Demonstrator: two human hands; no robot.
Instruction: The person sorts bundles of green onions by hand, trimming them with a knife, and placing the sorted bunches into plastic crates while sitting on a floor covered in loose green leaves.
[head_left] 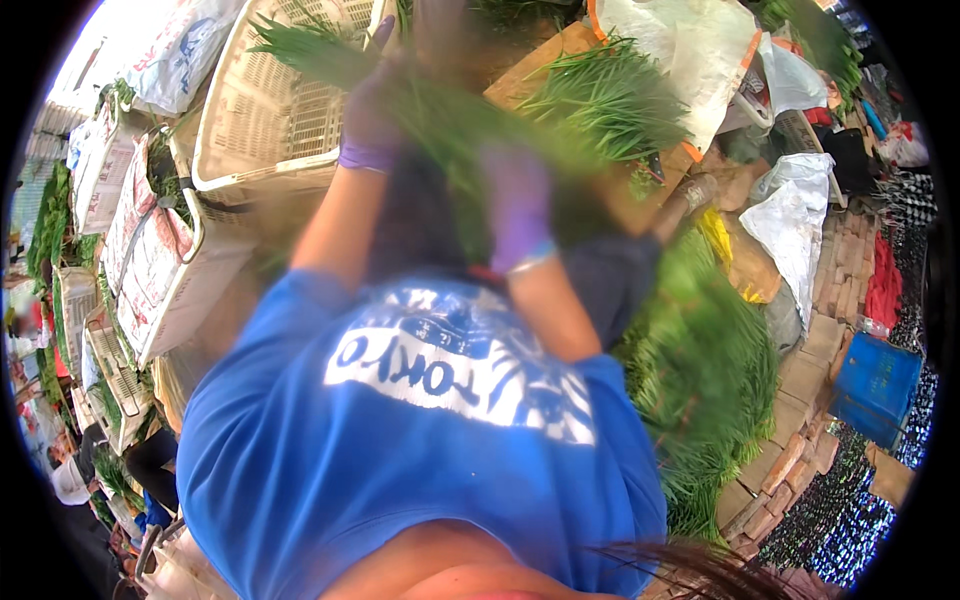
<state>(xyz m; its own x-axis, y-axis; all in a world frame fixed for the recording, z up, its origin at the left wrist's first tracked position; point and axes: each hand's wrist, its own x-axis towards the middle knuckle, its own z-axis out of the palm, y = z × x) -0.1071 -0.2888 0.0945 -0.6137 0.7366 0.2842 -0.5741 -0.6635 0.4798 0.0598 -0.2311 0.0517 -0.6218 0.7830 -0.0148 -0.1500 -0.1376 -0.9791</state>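
My left hand [372, 118], in a purple glove, is closed around a bunch of chives [440, 115], long thin green leaves blurred by motion. One end of the bunch sticks out left over a cream plastic basket [265, 110]; the rest stretches right across my lap. Against the lower side of the leaves is my right hand [515, 200], also purple-gloved. It is smeared by motion, so its fingers cannot be made out. Beyond it, to the right, a pile of chives [610, 100] lies on a brown board [545, 62].
A large heap of greens [700, 370] lies close on my right. Farther right are a white plastic sheet [790, 220], brick paving [790, 390] and a blue box [876, 388]. Lined crates [160, 270] with greens stand on my left.
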